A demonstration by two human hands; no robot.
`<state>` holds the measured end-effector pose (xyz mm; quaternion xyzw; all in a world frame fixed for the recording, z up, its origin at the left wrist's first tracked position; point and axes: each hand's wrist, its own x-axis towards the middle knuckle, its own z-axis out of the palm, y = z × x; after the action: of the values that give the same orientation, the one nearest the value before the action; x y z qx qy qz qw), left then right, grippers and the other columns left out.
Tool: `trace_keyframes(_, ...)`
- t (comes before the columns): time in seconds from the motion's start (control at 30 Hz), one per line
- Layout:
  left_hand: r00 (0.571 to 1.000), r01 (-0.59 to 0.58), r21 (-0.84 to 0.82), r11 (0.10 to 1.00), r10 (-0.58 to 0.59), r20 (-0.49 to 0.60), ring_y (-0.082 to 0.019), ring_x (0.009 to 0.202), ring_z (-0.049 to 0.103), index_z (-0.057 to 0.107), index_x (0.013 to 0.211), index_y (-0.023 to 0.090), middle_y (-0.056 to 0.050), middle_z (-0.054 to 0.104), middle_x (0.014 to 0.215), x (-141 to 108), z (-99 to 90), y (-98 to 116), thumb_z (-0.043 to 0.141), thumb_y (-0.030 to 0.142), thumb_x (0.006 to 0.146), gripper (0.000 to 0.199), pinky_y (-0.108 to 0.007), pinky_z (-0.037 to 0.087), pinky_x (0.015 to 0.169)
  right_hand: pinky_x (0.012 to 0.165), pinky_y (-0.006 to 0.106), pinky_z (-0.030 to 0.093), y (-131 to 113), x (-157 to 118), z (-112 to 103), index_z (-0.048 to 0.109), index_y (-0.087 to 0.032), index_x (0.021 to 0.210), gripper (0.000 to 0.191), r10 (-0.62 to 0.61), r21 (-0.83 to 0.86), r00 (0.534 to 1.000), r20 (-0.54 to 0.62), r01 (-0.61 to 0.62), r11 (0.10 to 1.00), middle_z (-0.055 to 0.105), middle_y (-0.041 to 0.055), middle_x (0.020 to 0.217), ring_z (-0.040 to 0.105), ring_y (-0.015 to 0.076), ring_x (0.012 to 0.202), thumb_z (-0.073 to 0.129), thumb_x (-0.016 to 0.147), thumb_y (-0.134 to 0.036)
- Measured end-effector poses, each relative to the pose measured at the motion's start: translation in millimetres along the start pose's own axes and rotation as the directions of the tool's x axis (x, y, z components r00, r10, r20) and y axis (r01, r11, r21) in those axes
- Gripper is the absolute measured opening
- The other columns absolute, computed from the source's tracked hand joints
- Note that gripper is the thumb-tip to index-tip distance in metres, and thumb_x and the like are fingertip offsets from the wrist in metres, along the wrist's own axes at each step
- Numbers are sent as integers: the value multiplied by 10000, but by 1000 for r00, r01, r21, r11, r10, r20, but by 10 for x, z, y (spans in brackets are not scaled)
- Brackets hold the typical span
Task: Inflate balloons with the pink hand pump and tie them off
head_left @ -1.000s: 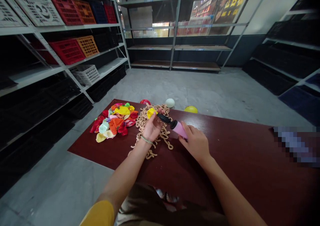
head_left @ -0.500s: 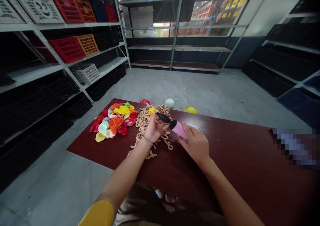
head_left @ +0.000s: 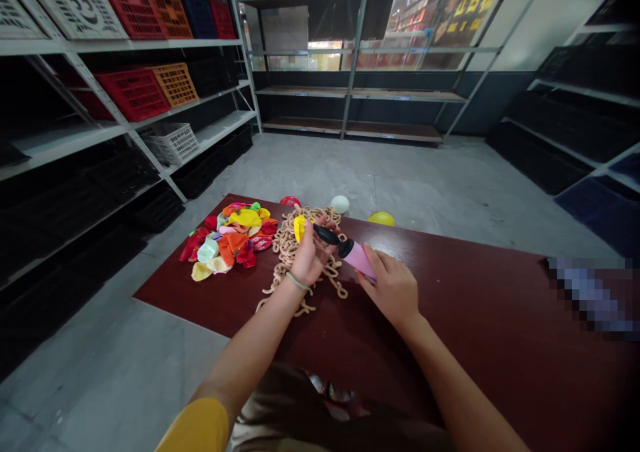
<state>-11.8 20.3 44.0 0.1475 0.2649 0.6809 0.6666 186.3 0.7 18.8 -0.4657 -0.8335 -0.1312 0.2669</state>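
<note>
Over the table, my right hand (head_left: 393, 285) wraps around the pink barrel of a balloon pump (head_left: 359, 259). My left hand (head_left: 311, 255) is closed at the pump's black front end, its thumb up and its other fingers partly hidden behind the nozzle. A small yellow balloon (head_left: 299, 228) sits at the nozzle tip, beside my left thumb. Under and around my left hand lies a pile of tan, curly, cord-like pieces (head_left: 287, 242). To its left is a heap of limp balloons (head_left: 233, 242) in red, orange, yellow and pale green.
The dark red table (head_left: 450, 292) spans the front. Beyond its far edge, inflated balloons rest lower down: pale green (head_left: 340, 204), yellow (head_left: 381, 219) and red (head_left: 290, 201). A blurred-out item (head_left: 593, 295) lies at right. Shelves with crates (head_left: 133, 92) stand left; more racks (head_left: 350, 92) stand behind.
The yellow balloon at the nozzle now stands more upright and looks a little fuller. My left hand has turned slightly around it. My right hand keeps its hold on the pump.
</note>
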Motion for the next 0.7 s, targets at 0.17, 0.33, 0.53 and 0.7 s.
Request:
trace_keyframes(0.17, 960, -277, -15, 961, 276, -38, -173, 1006, 671, 656, 1070, 215, -51, 706, 1056, 53, 0, 32, 603, 270, 917, 171, -337, 489, 977, 848, 338, 424, -2, -9, 29, 438, -196, 1433, 527, 13, 50, 999, 44, -15, 999, 661, 92, 1199, 617, 233, 988, 497, 953, -406)
trace_keyframes(0.33, 978, -207, -88, 974, 206, -26, -195, 1048, 655, 605, 827, 181, -55, 679, 921, 39, 39, 60, 520, 313, 946, 197, -391, 468, 1011, 843, 357, 440, -19, -12, 70, 500, -164, 1334, 505, 45, 136, 994, 96, -58, 989, 663, 118, 1192, 622, 255, 986, 487, 946, -486)
trace_keyframes(0.53, 954, -299, -32, 954, 298, -39, -194, 970, 661, 571, 792, 191, -30, 629, 780, -3, 75, -8, 545, 417, 940, 271, -390, 474, 989, 783, 323, 419, -38, 28, -16, 487, -252, 1389, 527, 63, 92, 989, 132, -76, 993, 652, 79, 1196, 626, 232, 964, 483, 946, -538)
trace_keyframes(0.7, 911, -387, 71, 920, 393, -123, -154, 735, 608, 518, 761, 211, 12, 527, 652, -27, 89, -55, 502, 437, 958, 301, -369, 494, 913, 681, 308, 377, -83, 44, -51, 459, -261, 1425, 602, 52, 49, 979, 197, -62, 997, 666, 55, 949, 609, 217, 804, 468, 929, -603)
